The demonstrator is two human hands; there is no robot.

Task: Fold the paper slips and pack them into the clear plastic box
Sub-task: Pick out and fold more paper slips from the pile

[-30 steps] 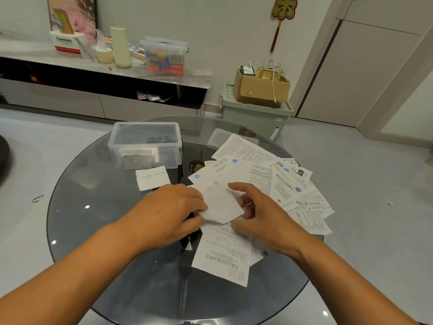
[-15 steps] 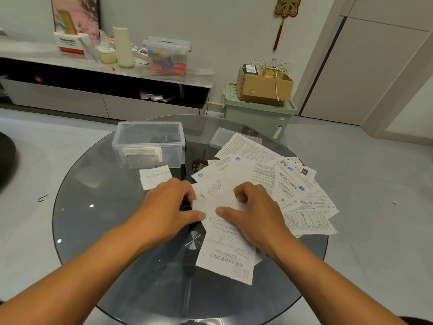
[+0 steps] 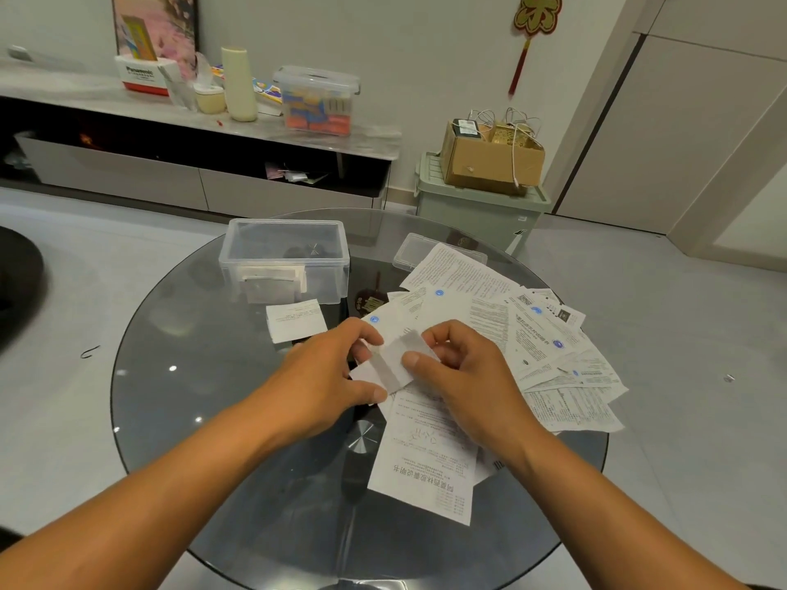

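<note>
Here, the left hand (image 3: 323, 376) and right hand (image 3: 464, 376) are pinching one paper slip (image 3: 392, 364) mid-fold above the worktop (image 3: 191, 376); few folded slips are lying in the clear plastic box (image 3: 285, 261), many loose slips (image 3: 532, 334) remaining.

The print on the spread slips (image 3: 524, 334) is too small to read. The box lid (image 3: 415, 251) near the tabletop's far edge is partly covered by them.

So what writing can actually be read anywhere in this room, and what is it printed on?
"Panasonic": red and white carton on the sideboard.
"阿莫西林胶囊说明书": large leaflet on the glass table, heading upside down to the camera.
One gold character: red wall ornament, too blurred to read.
Spread slips: print too small.
</note>
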